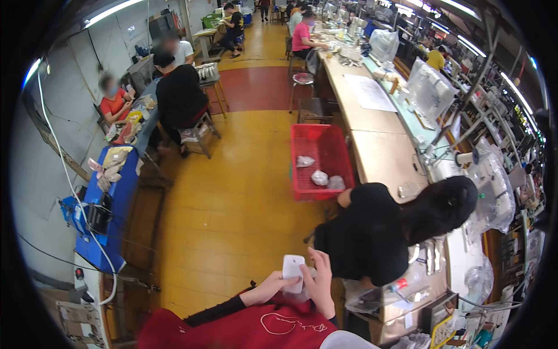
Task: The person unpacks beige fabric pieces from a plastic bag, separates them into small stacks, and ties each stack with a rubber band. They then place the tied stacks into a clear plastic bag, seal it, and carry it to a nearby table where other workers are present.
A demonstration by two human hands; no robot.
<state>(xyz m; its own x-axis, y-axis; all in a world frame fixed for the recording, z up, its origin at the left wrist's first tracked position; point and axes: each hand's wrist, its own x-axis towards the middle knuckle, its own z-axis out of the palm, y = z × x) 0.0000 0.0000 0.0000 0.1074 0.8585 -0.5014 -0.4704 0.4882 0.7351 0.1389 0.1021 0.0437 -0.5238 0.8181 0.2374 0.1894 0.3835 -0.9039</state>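
In front of my red top, my left hand (268,289) is closed on a flat white piece (293,273) with rounded corners and a small dark mark near its upper end. The thumb lies across its face. My right hand (319,286) is close beside it on the right, with index finger and thumb stretched out and apart. The thumb comes near the white piece's edge; whether it touches, I cannot tell. Something pale and translucent, perhaps thin plastic, shows behind the right fingers and below the white piece.
Just right, a person in black (372,235) leans at the long workbench (378,154). A red crate (322,195) with several white bundles stands on the yellow floor (232,192). At left is a blue table (87,247); farther off, people sit near a stool (200,139).
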